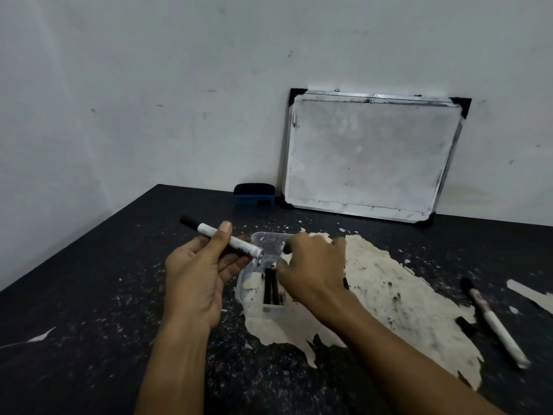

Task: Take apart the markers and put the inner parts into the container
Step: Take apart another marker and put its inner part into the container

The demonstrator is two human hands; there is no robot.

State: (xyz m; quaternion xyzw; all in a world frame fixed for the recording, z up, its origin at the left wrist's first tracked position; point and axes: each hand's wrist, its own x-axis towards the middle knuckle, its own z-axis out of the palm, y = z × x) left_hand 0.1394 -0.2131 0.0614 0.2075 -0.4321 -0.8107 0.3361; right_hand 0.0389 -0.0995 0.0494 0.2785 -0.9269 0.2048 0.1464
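My left hand (197,280) grips a white marker barrel (236,242) that points up-left; its black cap (188,221) is on the far end and its near end is open over the container. A clear plastic container (239,290) sits on the table between my hands, with two black inner cores (270,287) lying inside it. My right hand (314,265) hovers over the container with its fingers closed. A small black piece (286,248) shows at its fingertips, and the fingers reach down to the tops of the cores.
Another white marker (495,323) lies on the table at the right, with a loose black part (465,324) beside it. A whiteboard (368,157) leans on the wall at the back, next to a blue eraser (254,193). The dark tabletop has a large peeled patch (404,295).
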